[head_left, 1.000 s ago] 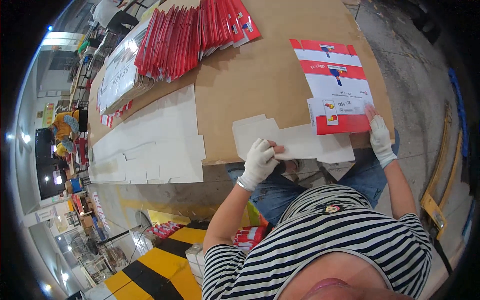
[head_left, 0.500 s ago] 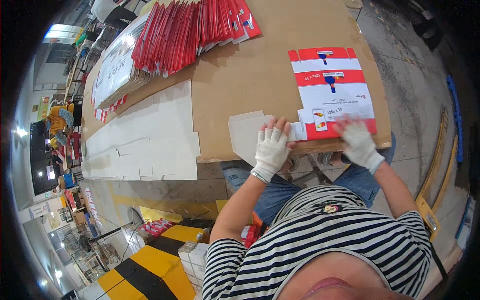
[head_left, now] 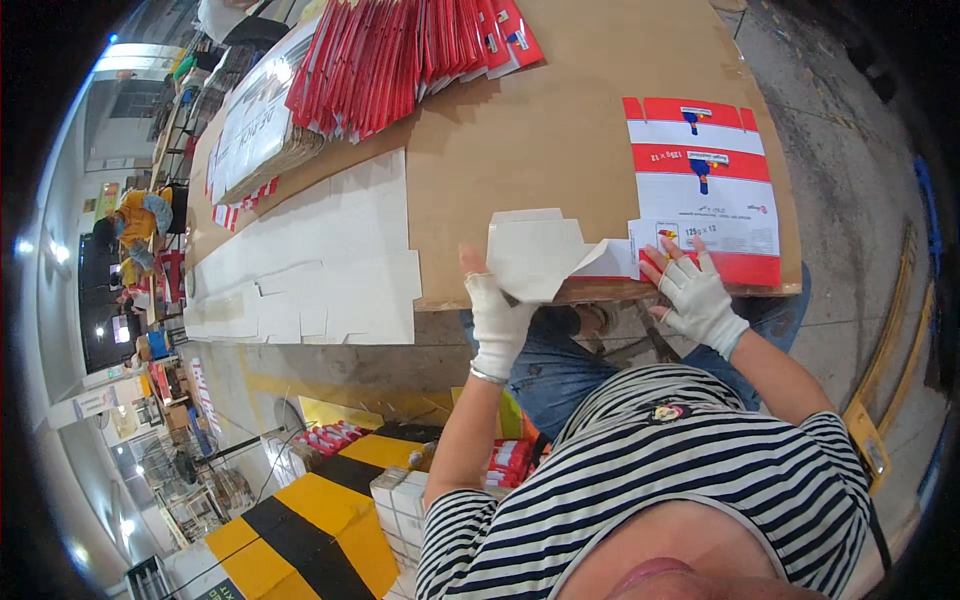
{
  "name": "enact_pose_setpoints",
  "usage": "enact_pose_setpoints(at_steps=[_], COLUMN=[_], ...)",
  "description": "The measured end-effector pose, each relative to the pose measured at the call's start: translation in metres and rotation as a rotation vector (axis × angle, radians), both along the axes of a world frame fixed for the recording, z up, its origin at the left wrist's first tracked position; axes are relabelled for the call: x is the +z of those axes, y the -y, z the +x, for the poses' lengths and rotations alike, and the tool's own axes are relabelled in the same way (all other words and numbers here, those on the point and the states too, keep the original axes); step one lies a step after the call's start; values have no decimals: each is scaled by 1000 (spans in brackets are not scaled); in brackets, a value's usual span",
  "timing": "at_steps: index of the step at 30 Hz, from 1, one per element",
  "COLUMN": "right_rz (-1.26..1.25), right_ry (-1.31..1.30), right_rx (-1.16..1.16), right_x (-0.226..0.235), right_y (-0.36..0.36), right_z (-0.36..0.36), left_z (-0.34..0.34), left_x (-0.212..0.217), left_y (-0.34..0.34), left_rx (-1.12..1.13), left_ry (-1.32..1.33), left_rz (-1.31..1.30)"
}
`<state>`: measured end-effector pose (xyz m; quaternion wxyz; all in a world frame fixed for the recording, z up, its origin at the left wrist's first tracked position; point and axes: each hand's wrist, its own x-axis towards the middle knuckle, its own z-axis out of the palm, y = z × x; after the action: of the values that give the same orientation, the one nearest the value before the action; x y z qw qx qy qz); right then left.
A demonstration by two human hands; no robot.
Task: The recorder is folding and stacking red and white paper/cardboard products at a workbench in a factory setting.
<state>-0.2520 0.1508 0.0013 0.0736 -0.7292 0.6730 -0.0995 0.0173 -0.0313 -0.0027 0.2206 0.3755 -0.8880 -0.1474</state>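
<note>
Left hand point(head_left: 497, 318) grasps the white flap point(head_left: 533, 256) at the cardboard table's point(head_left: 560, 130) near edge; right hand point(head_left: 697, 291), fingers spread, presses the red-and-white carton blank point(head_left: 708, 190) beside it.

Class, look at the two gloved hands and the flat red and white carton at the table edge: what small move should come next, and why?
Probably the left hand should fold the white flap further over. It grips that flap, which is lifted off the cardboard table, while the right hand presses flat on the red and white carton, pinning it for the fold.
</note>
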Motion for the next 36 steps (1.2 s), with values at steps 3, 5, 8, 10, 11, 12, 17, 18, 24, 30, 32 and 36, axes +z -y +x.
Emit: enact_pose_setpoints(at_steps=[3, 5, 8, 10, 11, 12, 17, 18, 24, 30, 32, 36], right_rz=[19, 26, 44, 61, 60, 58, 25, -30, -50, -110, -110, -66], right_ry=[28, 26, 26, 19, 24, 29, -146, -221, -162, -204, -207, -153], right_rx=[-10, -14, -2, -13, 9, 31, 123, 134, 93, 103, 116, 97], right_x=[0, 1, 4, 4, 4, 5, 15, 16, 8, -9, -12, -4], right_y=[-3, -2, 1, -1, -1, 0, -6, -5, -3, -3, -4, -7], right_z=[-1, -2, 1, -3, -4, -6, -28, -30, -39, -36, -35, -32], left_z=[-24, -40, -60, -80, -86, -84, -90, -87, -87, -94, -98, -102], left_x=[4, -10, -33, -29, -27, -33, -32, -34, -15, -17, -21, -20], left_y=[-7, -8, -10, -13, -17, -16, -4, 0, 0, -10, -13, -18], left_rx=[200, 261, 325, 330, 316, 307, -165, -320, -568, -466, -385, -344], left_ry=[-475, -751, -1123, -1034, -976, -978, -438, -283, 154, 257, 348, 386], left_rz=[521, 696, 828, 787, 660, 657, 60, -48, -80, -68, -135, -123])
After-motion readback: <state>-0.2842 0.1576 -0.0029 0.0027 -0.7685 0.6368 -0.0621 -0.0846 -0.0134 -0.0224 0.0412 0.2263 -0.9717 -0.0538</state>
